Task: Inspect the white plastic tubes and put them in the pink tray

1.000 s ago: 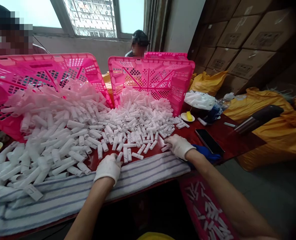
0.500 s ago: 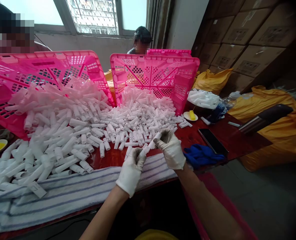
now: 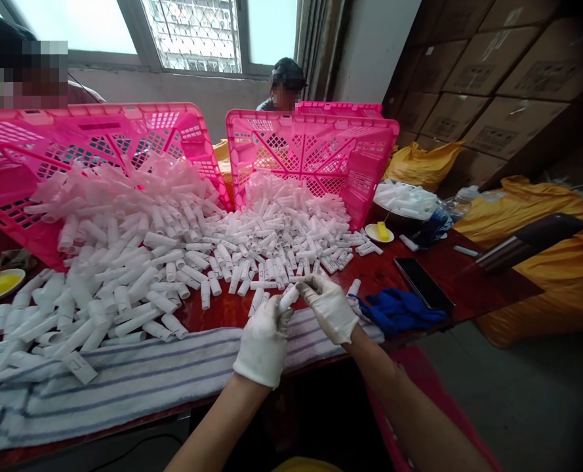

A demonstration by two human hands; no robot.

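Observation:
Both my hands wear white gloves. My left hand (image 3: 263, 341) is closed around a short white plastic tube (image 3: 288, 299) with faint dark printing, held tilted above the front of the table. My right hand (image 3: 329, 307) pinches at the upper end of that tube, thumb and fingertips together; the fingers partly cover this end. Just beyond the hands lies a heap of similar white tubes (image 3: 281, 229), some with printed marks. One loose tube (image 3: 354, 287) lies right of my right hand. Below my hands a striped towel (image 3: 173, 367) runs along the table edge.
Two pink crates (image 3: 315, 154) (image 3: 124, 131) stand tipped behind the heaps. To the right are a blue cloth (image 3: 402, 311), a phone (image 3: 423, 283), a small dish (image 3: 374, 235) with a yellow block, and a full bowl (image 3: 404, 200). Two people sit beyond; cartons (image 3: 473, 75) are stacked right.
My right hand has come down and closer to my left hand. The long tube end that showed between my hands is now mostly out of sight, with one short tube visible. The view has shifted slightly.

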